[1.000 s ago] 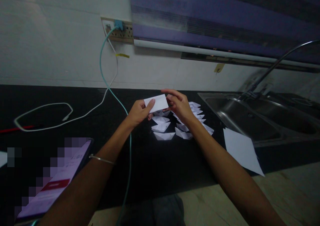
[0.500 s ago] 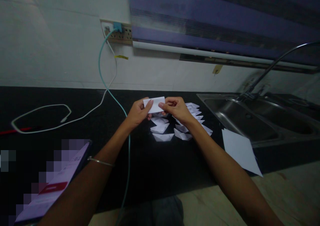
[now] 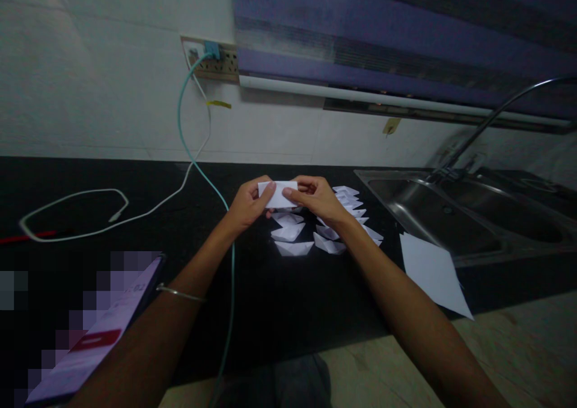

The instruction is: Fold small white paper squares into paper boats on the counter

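Observation:
A small folded sheet of white paper (image 3: 277, 196) is held up over the counter between both hands. My left hand (image 3: 249, 200) pinches its left end, thumb on the near face and fingers behind. At the right end my right hand (image 3: 318, 199) is closed on it, thumb pressed flat on the near face. The fingertips behind the paper are partly hidden. Just below and beyond the hands, several folded paper boats (image 3: 294, 249) lie in rows on the black counter; my right hand and forearm cover some of them.
A stack of white paper sheets (image 3: 433, 276) lies at the right, by the steel sink (image 3: 406, 207) with its curved faucet (image 3: 487, 116). A teal cable (image 3: 233, 300) crosses the counter from the wall socket (image 3: 220, 62). On the left are a white cable (image 3: 148, 211) and a lit tablet-like screen (image 3: 97, 342).
The folded paper has levelled out and dropped slightly at its right end. My right thumb has shifted a little left and down across its face.

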